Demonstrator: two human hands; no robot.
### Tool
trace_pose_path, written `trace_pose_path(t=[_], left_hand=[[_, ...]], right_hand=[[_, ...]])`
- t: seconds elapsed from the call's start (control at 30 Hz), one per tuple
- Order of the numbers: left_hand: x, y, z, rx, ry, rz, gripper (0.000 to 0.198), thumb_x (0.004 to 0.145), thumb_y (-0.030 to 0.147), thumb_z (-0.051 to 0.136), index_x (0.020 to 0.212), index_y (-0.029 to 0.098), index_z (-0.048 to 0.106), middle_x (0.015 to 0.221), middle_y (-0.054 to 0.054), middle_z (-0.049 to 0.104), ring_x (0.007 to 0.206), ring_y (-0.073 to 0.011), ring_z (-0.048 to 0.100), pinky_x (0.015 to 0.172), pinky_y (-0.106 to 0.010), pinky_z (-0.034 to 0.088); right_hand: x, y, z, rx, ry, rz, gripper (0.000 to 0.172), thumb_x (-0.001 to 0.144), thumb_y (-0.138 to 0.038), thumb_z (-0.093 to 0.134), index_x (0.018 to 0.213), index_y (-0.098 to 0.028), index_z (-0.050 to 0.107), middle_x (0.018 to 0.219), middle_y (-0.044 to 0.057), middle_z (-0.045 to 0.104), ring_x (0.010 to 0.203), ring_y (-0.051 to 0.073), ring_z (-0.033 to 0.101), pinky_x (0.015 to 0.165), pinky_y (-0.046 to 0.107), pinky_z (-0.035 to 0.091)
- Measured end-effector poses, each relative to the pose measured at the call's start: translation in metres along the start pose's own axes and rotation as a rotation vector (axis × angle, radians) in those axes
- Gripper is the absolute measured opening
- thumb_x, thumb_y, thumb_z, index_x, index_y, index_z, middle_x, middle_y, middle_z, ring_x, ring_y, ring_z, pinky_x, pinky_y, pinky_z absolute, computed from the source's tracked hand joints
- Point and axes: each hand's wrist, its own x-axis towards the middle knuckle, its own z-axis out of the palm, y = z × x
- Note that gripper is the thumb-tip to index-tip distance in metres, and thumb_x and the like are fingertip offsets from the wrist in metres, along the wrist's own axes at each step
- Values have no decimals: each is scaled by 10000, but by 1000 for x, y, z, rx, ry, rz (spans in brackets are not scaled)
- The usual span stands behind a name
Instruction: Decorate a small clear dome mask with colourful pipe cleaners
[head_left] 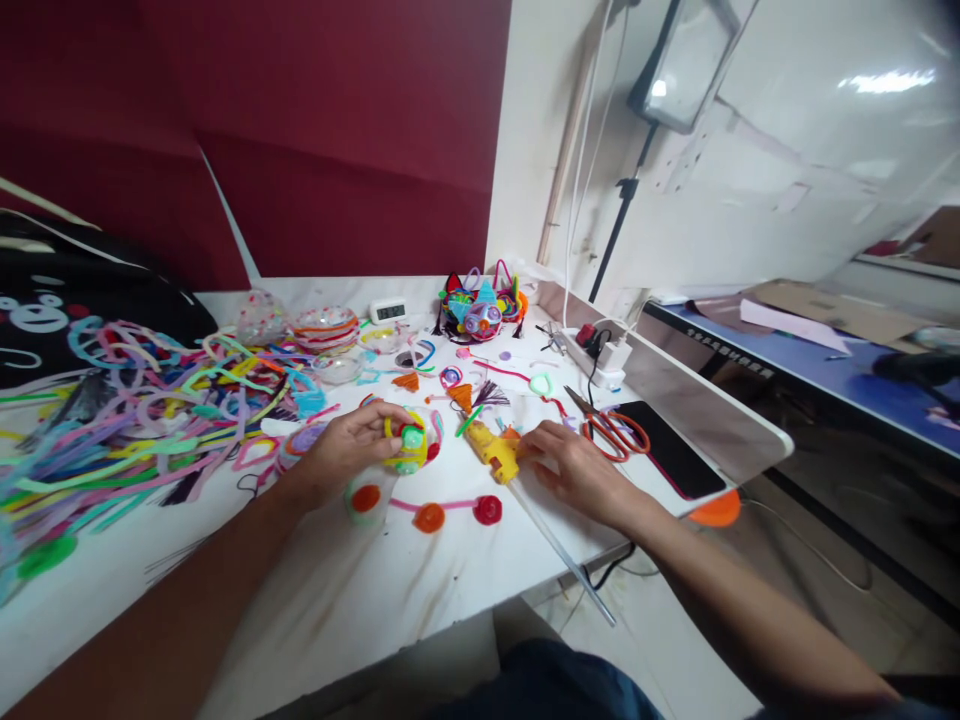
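Observation:
My left hand [358,440] is closed on a yellow and green pipe-cleaner ornament [410,448], with the fingertips at its left side. My right hand [566,462], fingers curled, is at the handle side of a yellow glue gun [495,452]; the handle is mostly hidden under the hand. A long clear glue stick [559,550] sticks out of the gun's rear over the table edge. In front of the ornament lies a pink pipe-cleaner strip with an orange disc [429,517] and a red disc [488,510]. A pale green coil with an orange centre [366,499] lies beside it.
Loose pipe cleaners [150,430] heap up at left. Orange-handled scissors [611,430] and a black phone [667,447] lie at right, near a power strip [596,360]. Colourful finished pieces [484,308] and a small digital clock [388,311] stand at the back.

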Motion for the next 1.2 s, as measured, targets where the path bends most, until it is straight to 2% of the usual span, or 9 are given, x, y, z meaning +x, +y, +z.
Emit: trace_pose_path(t=[0.1,0.2,0.37,0.5,0.63,0.8,0.93,1.03,1.2], left_hand=[[0,-2,-1,-4,0,-3,285,699,299,783,950,211,680,920,-44,682,809,-179,648,713,-273,532],[1,-6,-2,14,6,19,295,709,294,776,966,193,673,912,-55,670,793,-175,640,688,-268,525],[1,-7,-4,31,-19,51,284,730,284,756,979,188,659,900,-47,657,771,-150,609,665,-243,495],[-2,-1,0,13,-24,36,263,734,289,748,955,183,652,920,-41,643,805,-150,609,683,-235,488],[-4,6,5,-38,-16,13,288,697,287,762,931,174,638,868,-26,643,771,-143,613,670,-231,485],[-5,11,8,-65,-18,-31,301,676,262,757,931,159,636,795,-16,645,717,-134,604,647,-228,475],[-6,11,7,-47,-28,3,260,690,241,744,918,158,652,740,4,620,695,-117,581,640,-210,461],[-5,9,6,-74,-26,-9,284,679,255,755,928,163,657,792,-11,643,743,-135,600,672,-223,477],[-5,9,7,-118,-19,-49,306,658,274,777,921,167,663,854,-38,672,805,-170,625,712,-258,506]], right_hand=[[7,2,2,-234,33,-6,440,728,-42,551,1157,-125,595,1163,161,566,1075,289,512,883,399,437],[17,1,5,-344,-57,10,495,759,-75,536,1249,-147,544,1288,160,516,1161,320,469,894,431,417],[30,-4,8,-373,-221,6,378,898,-168,430,1261,-148,532,1165,138,584,1044,277,550,830,393,427],[36,-1,8,-392,-229,-31,376,860,-174,474,1227,-156,551,1115,132,589,1014,281,562,807,388,415],[35,6,3,-307,-131,-3,387,796,-150,512,1179,-152,570,1055,122,588,951,254,569,803,358,408],[34,15,-7,192,35,104,235,797,-218,525,1020,-179,588,943,61,607,802,187,545,693,294,398],[39,12,-9,942,-11,328,169,726,-289,622,835,-164,587,636,-25,497,566,118,436,548,260,373],[42,5,-10,1430,-107,385,236,695,-265,669,896,-152,620,687,-5,550,553,106,458,510,251,414],[46,0,-12,1684,-147,376,230,749,-253,626,954,-152,653,894,75,663,657,142,594,483,226,450]])
